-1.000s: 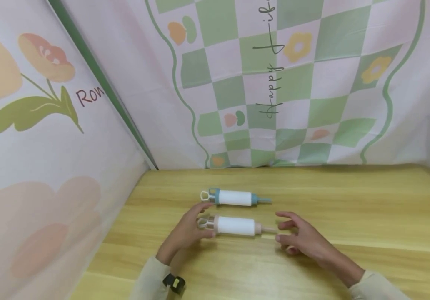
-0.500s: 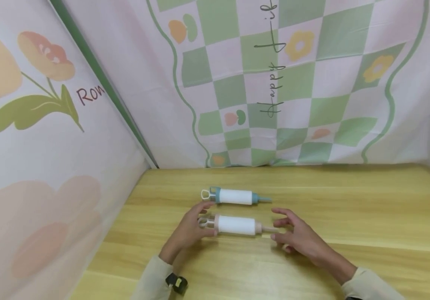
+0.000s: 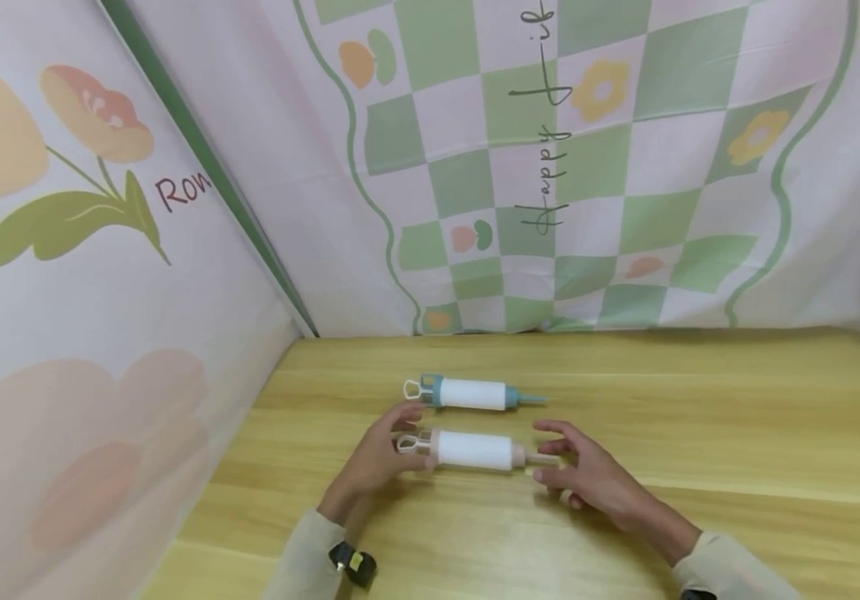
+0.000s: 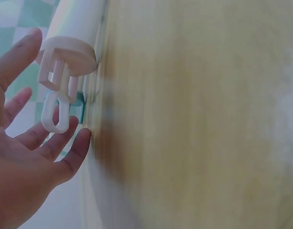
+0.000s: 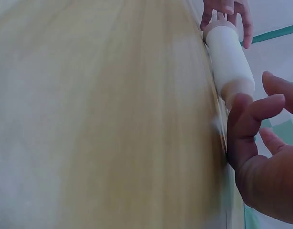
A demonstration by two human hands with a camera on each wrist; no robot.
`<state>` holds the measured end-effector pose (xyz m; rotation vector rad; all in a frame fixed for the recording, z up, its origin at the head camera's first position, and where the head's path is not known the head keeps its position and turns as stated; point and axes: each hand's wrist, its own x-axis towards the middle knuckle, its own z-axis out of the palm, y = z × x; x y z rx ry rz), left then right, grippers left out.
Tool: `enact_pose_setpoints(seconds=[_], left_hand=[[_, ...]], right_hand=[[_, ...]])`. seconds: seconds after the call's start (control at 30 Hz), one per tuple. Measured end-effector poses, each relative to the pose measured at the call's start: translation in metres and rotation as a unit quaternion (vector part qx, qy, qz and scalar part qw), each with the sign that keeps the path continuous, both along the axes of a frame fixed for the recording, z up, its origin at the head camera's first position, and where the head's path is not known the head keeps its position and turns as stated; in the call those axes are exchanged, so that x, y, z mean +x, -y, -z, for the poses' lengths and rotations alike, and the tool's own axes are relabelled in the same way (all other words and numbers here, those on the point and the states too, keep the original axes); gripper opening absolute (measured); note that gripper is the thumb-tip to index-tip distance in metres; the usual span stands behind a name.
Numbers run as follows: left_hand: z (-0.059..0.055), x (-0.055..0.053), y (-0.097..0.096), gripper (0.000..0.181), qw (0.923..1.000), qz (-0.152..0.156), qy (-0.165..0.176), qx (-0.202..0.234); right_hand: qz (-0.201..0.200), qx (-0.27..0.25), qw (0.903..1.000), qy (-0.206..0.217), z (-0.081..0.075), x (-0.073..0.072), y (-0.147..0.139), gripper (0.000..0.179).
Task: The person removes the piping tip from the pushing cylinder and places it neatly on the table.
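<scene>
Two syringes lie side by side on the table. The nearer pink-trimmed syringe (image 3: 475,451) has a white barrel, a pale ring handle at its left end and a thin nozzle at its right. My left hand (image 3: 377,454) is spread about the ring end; in the left wrist view, a gap shows between the thumb and the syringe (image 4: 75,21). My right hand (image 3: 598,479), fingers loosely bent, is at the nozzle end and pinches nothing visible. The right wrist view has my right fingers (image 5: 244,126) hiding the nozzle. Farther back is the blue-trimmed syringe (image 3: 472,394).
The wooden table (image 3: 737,417) extends to both sides of the hands. A checkered cloth (image 3: 587,167) hangs along its back edge, and a flower-printed cloth (image 3: 100,317) rises at the left. A black strap device (image 3: 355,562) is on the left wrist.
My right hand has shifted left, closer around the nozzle of the pink-trimmed syringe. The left hand has barely moved, and both syringes lie in place.
</scene>
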<state>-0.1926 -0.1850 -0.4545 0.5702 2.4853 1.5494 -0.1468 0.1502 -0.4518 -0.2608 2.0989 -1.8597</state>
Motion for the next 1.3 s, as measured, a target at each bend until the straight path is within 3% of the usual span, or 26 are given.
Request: enact_pose_setpoints(seconds=[0.6,0.97,1.3], left_hand=[[0.007,-0.007,-0.007,0.077,0.9999,0.005,0.005,-0.007],[0.008,-0.007,-0.009,0.079,0.9995,0.021,0.018,-0.012],[0.009,-0.006,-0.007,0.078,0.9986,0.041,0.027,-0.02]], right_hand=[[0.005,-0.01,0.9999,0.008,0.005,-0.004,0.011,0.068],[0.047,0.02,0.9985,0.019,0.004,-0.005,0.02,0.061],[0.055,0.03,0.998,0.007,0.005,-0.005,0.026,0.057]])
